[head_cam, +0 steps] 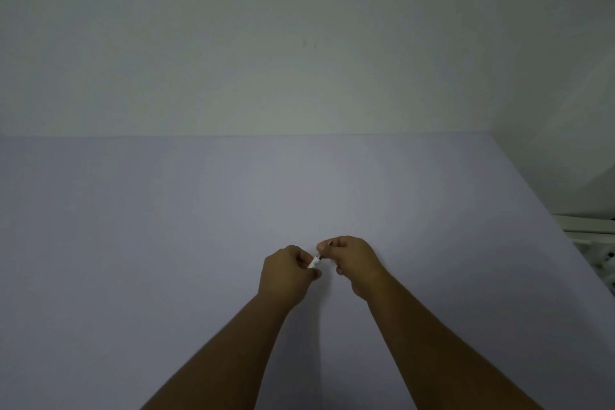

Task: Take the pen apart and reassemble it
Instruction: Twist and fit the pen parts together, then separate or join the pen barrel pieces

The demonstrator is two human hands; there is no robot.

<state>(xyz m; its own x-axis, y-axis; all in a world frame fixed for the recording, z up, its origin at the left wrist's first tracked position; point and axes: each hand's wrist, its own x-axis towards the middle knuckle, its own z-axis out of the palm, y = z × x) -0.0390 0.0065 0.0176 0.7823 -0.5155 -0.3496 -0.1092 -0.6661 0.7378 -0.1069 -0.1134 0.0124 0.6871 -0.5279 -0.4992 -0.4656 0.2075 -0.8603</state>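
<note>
A small white pen is held between both hands above a pale lilac table. Only a short white stretch with a dark band shows in the gap between the fists; the rest is hidden in my palms. My left hand is closed around the pen's lower end. My right hand pinches the upper end with thumb and fingers. The two hands nearly touch, just right of the table's middle.
A plain whitish wall rises behind the table. The table's right edge runs diagonally down to the right, and beyond it stand white objects. The light is dim.
</note>
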